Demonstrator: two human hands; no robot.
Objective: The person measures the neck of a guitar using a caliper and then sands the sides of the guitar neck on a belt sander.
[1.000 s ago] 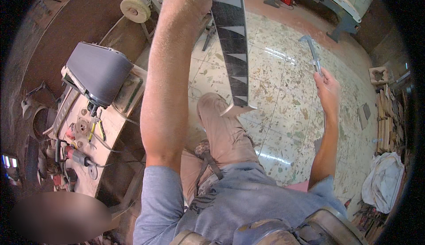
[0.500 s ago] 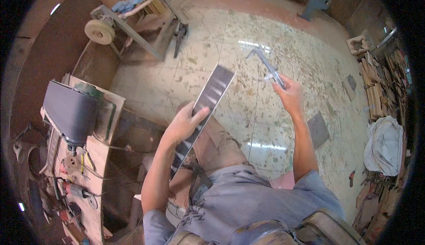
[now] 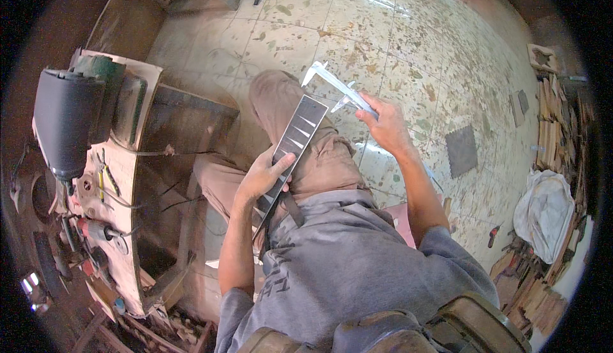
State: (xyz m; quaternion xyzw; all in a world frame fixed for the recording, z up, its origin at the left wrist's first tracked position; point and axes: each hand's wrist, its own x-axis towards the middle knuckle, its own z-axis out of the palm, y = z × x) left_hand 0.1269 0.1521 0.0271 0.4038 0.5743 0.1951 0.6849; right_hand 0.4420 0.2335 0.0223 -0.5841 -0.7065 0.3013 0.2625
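My left hand is closed around a long dark guitar fretboard with pale edges and white pointed inlays. It slants up and to the right over my lap, its wider end farthest from me. Its lower end runs down beside my shirt, partly hidden by my hand and wrist. In my right hand is a silvery vernier caliper, gripped by its lower end. The caliper's long jaws point left and lie just beyond the fretboard's far end, apparently apart from it.
On my left a wooden workbench carries a belt sander-like grey machine, a red power tool and yellow-handled pliers. Stacked wood strips and a white sack line the right side. Stains dot the tiled floor.
The caliper has come left and nearer to the fretboard's far end. My view has tilted down toward my lap. Both hands keep their hold.
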